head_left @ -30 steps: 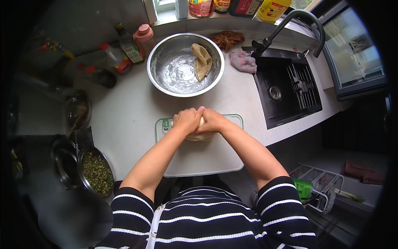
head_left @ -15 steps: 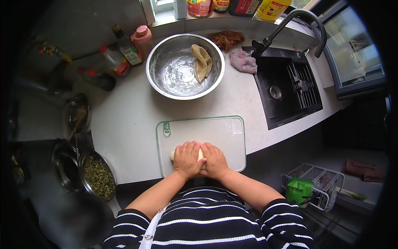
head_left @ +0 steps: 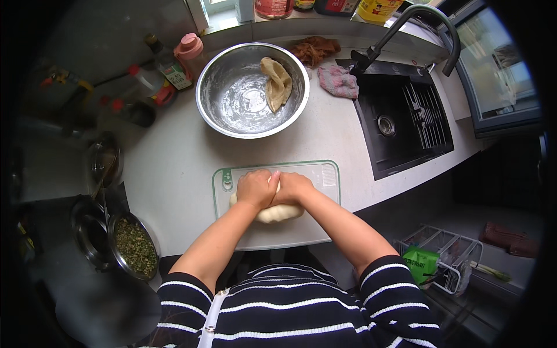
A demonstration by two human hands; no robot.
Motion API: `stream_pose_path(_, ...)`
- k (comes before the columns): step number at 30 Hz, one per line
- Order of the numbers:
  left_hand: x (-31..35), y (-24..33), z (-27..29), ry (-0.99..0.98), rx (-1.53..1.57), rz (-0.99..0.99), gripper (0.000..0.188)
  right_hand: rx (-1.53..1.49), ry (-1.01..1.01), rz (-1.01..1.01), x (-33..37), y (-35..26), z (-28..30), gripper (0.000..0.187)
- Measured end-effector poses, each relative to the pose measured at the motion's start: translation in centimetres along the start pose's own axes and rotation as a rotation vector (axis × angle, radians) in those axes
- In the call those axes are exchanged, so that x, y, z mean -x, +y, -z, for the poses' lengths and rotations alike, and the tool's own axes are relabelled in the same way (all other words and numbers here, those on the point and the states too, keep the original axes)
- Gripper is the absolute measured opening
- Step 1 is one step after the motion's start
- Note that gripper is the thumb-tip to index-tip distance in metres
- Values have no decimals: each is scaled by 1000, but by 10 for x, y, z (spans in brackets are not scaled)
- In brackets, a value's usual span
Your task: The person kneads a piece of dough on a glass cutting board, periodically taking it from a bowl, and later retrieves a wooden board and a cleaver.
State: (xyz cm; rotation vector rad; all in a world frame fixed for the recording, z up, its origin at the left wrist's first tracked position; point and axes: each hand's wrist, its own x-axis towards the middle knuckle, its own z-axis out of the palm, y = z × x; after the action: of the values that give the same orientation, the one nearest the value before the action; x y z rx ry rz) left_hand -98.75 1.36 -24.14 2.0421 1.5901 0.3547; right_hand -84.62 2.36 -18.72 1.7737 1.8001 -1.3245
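- Left hand [head_left: 255, 188] and right hand [head_left: 293, 188] have slid away from the body with the dough [head_left: 279, 214], off the near edge of the cutting board [head_left: 321, 200] toward its middle.
- Tabletop [head_left: 165, 153], pale, carries the board just in front of the person.
- Steel bowl [head_left: 223, 93] stands beyond the board; its limp tan content [head_left: 277, 88] is probably a cloth, though its folds make that hard to confirm.
- Dough lies on the board under both palms, its near side bulging below the wrists.
- Fingers of each hand sit close together, clamped over the dough; their tips are hidden.
- For a good press, I'd lean in through straight arms and palm heels, share the weight evenly, and keep the board from sliding.
- Labels: white-and-green on a dark bottle [head_left: 173, 71], yellow on a jug [head_left: 378, 9]; the board's corner print [head_left: 331, 174] is too small to read.
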Motion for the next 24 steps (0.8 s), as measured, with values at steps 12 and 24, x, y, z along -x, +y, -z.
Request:
stream_pose_path(12, 118, 34, 17, 205, -156, -387, 66, 14, 452, 478, 88, 54, -20, 105)
stream_pose_path(24, 126, 18, 34, 204, 23, -764, 47, -1469, 166, -9, 71, 45, -56, 68)
